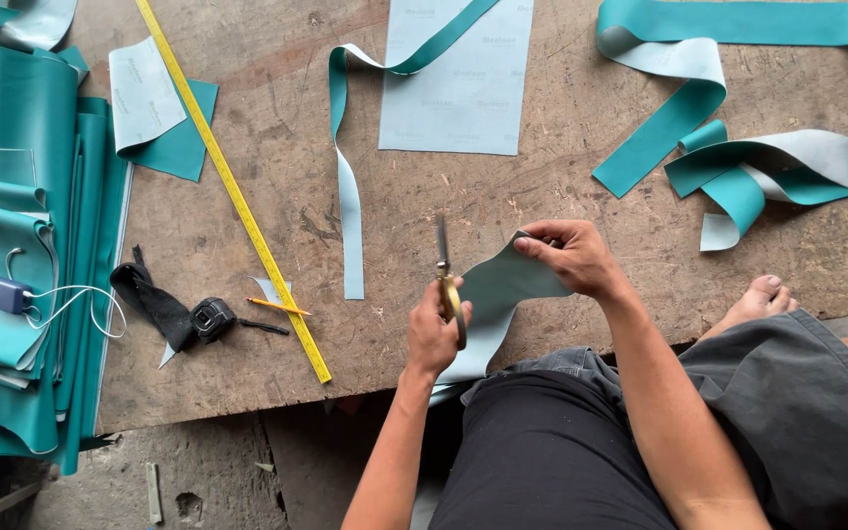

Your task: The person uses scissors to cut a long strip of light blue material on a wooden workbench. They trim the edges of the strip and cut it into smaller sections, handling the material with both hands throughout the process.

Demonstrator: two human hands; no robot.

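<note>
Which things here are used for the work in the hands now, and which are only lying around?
In use:
- scissors, gripped by left hand
- teal piece, pinched at its top edge by right hand

Lying about:
- yellow ruler
- pencil
- tape measure
- pale sheet
- loose teal strips
- stack of teal sheets

Open board in the middle, clutter at both sides

Bare wooden tabletop (277, 147) lies free between the yellow measuring tape (233, 191) and the long teal strip (348, 196); teal sheets (31, 275) crowd the left edge, curled teal strips (738, 167) block the upper right, and a pale sheet (458, 83) fills the top centre.
</note>
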